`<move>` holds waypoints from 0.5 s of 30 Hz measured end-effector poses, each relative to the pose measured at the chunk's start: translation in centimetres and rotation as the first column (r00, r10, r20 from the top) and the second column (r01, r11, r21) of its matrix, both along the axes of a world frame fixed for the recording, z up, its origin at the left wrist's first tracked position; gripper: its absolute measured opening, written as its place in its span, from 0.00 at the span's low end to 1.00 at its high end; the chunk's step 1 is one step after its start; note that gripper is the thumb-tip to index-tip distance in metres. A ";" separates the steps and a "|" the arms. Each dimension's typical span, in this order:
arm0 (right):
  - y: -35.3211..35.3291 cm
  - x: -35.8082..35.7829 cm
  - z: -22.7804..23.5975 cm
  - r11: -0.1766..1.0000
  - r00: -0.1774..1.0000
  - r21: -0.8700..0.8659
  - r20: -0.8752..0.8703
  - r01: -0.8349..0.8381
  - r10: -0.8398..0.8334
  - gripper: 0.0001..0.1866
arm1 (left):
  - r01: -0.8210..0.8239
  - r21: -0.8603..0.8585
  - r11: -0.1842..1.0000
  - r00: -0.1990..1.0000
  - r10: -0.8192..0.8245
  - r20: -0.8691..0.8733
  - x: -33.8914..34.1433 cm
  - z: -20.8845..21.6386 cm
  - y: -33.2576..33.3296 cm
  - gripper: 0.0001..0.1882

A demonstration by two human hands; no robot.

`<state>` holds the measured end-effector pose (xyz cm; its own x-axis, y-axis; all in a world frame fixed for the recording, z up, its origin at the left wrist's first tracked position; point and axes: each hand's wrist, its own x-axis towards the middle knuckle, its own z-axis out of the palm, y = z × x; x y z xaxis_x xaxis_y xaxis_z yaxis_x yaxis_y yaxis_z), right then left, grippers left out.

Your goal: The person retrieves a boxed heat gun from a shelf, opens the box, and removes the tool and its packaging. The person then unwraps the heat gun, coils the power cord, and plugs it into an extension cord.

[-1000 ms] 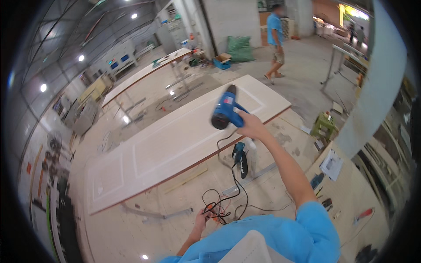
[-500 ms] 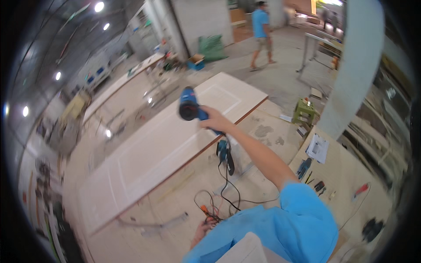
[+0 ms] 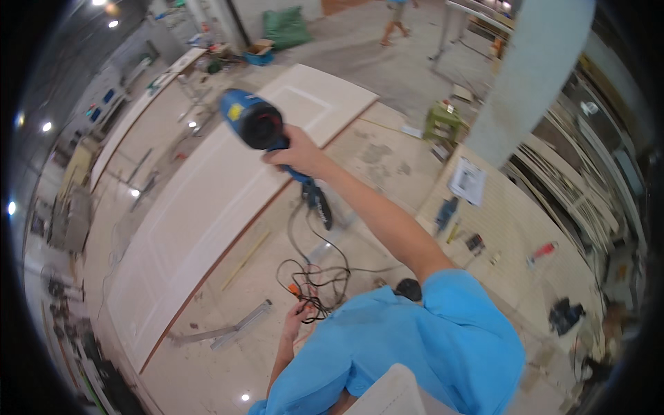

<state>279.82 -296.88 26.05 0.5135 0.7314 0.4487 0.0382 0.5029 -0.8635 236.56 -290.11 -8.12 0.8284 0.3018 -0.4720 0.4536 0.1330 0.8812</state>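
My right hand (image 3: 299, 153), arm stretched out, is closed around the grip of a blue heat gun (image 3: 242, 119) with a black round rear end. It holds the gun above a long pale door panel (image 3: 228, 176) with white rectangular outlines. Low in front of my body, my left hand (image 3: 296, 319) grips a bundle of dark cable (image 3: 319, 304) with an orange piece on it. Just below my right hand, near the panel's edge, is a blue-and-black tool (image 3: 318, 206), partly hidden, its kind unclear.
A side table (image 3: 505, 228) on the right carries papers (image 3: 468, 181), a blue tool (image 3: 447, 214) and a red-handled tool (image 3: 543, 253). Behind it stand a green stool (image 3: 444, 121) and a pillar (image 3: 536, 83). Metal strips (image 3: 242, 324) lie near my left hand. Another person (image 3: 395, 21) is farther back.
The view has tilted down and shifted. The heat gun has come closer and its rear end faces me more. My left hand, with the cable bundle, shows more fully. The other person has moved slightly.
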 end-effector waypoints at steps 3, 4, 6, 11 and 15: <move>-2.2 -0.1 -2.0 0.981 0.989 -0.190 0.150 0.025 0.003 0.22 | -0.082 -0.172 0.982 0.996 0.084 0.006 0.1 0.8 -1.3 0.19; -3.3 -0.9 -3.3 0.986 0.989 -0.159 0.147 0.044 -0.021 0.25 | -0.253 -0.426 0.869 0.967 0.221 -0.124 -0.1 1.1 -1.9 0.20; -5.8 -2.1 -5.9 0.947 0.995 -0.322 0.092 -0.007 0.039 0.25 | -0.332 -0.433 0.838 0.943 0.292 -0.157 0.1 1.1 -2.9 0.21; -8.3 -4.2 -11.3 0.967 0.994 -0.252 -0.113 -0.026 -0.002 0.13 | -0.162 0.087 0.983 0.978 0.172 -0.119 1.1 -1.9 -3.1 0.18; -10.6 -4.1 -12.1 0.987 0.955 -0.161 -0.289 0.015 -0.062 0.09 | -0.117 0.578 0.807 0.944 0.272 -0.189 0.1 -6.0 -2.6 0.17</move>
